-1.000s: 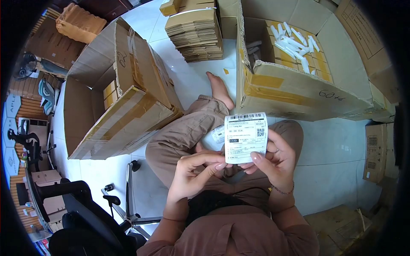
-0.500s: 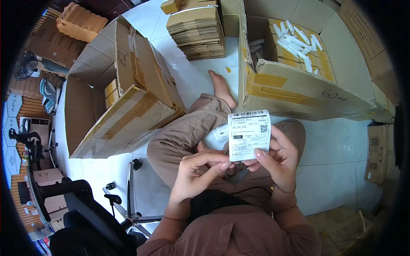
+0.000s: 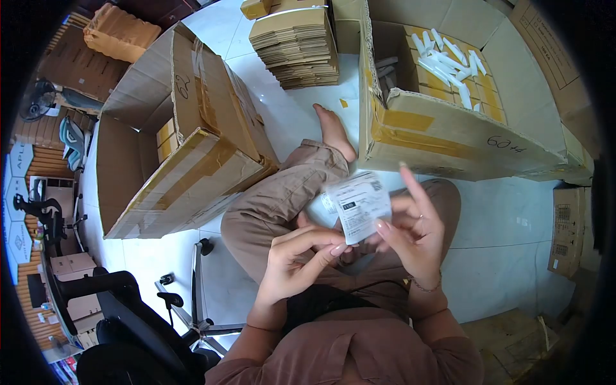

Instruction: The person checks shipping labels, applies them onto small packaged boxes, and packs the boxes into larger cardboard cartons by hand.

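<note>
A white printed shipping label, tilted and slightly blurred, is held up over my crossed legs. My left hand pinches its lower left corner between thumb and index finger. On its lower right edge lies the thumb of my right hand, with the index finger raised away and the other fingers partly hidden behind the label. Another white printed piece shows on the floor just behind it, mostly covered.
A large open carton at the right holds small brown boxes with white tubes on top. Another open carton stands at the left. Between them is a stack of flattened cardboard. An office chair is at lower left.
The label has tipped to the left, and its top has dropped slightly. My right index finger has lifted off it and points up. My left hand has stayed almost still.
</note>
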### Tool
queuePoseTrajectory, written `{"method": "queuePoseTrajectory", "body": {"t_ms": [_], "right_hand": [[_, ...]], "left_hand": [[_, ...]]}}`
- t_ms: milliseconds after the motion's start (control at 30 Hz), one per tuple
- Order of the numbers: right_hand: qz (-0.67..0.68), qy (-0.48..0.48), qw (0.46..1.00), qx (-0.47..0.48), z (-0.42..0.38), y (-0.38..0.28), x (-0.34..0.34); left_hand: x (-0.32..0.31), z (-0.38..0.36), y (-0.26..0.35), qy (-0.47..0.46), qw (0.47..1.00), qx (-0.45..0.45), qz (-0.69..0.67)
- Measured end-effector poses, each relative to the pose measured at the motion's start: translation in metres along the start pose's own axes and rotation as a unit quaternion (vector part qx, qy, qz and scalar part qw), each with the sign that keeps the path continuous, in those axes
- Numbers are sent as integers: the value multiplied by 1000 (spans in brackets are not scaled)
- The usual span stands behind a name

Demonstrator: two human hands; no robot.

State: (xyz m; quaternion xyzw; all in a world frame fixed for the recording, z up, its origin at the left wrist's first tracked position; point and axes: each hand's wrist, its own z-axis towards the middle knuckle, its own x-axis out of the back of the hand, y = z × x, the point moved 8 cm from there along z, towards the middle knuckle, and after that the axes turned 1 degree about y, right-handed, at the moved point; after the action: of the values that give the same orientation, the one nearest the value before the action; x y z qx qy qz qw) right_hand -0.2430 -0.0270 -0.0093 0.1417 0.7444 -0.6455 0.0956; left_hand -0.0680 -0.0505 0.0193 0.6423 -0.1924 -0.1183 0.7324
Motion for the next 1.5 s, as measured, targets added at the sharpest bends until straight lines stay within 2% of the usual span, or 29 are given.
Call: {"method": "queuePoseTrajectory", "body": {"t_ms": [33,100,133,200,333,367,433,500,567,700,867,933,1000,1067,1133,1200,1267,1333,1400,1467,1500], "right_hand": [[-113,67,985,109,2,-9,5],[-253,136,922,258,-6,-29,6],[-253,136,922,259,-7,-29,10],[-270,-15,927,261,-9,-23,-5],[-236,-59,943,227,-5,-13,-15],[-243,-48,933,260,-5,-13,-15],[-226,-37,936,266,-3,-7,-13],[-207,-27,940,270,-4,-5,-12],[-216,14,949,229,-2,0,-6],[-257,57,928,263,4,1,3],[-206,43,949,235,7,10,15],[-162,44,963,211,7,8,26],[21,3,996,81,10,18,43],[25,11,992,120,9,6,64],[12,14,996,85,8,13,91],[52,14,995,82,8,23,114],[113,36,990,70,10,35,139],[112,68,990,44,8,52,160],[107,75,991,-22,8,74,173],[103,43,993,-24,12,76,174],[106,29,992,-54,16,82,170]], "left_hand": [[-1,0,0,0,1000,0,0],[0,2,-4,26,999,20,32],[-1,4,-4,26,999,18,33],[-4,7,0,28,996,0,83],[-9,10,-3,20,992,-12,127],[-10,11,-3,13,988,-42,147],[-11,13,0,6,983,-73,168],[-16,15,8,2,961,-115,252],[-18,16,5,10,959,-117,259],[-20,22,-2,17,952,-120,281],[-30,25,-1,-15,942,-106,317],[-34,29,5,13,917,-122,380],[-27,38,11,26,896,-135,421],[-10,55,26,93,851,-155,493],[9,79,45,146,821,-192,517],[27,108,72,216,801,-241,504],[29,143,112,249,793,-344,437],[0,189,152,210,839,-405,297],[-46,239,174,156,896,-366,199],[-105,290,177,16,904,-382,189],[-140,314,171,-53,936,-309,160]]}}
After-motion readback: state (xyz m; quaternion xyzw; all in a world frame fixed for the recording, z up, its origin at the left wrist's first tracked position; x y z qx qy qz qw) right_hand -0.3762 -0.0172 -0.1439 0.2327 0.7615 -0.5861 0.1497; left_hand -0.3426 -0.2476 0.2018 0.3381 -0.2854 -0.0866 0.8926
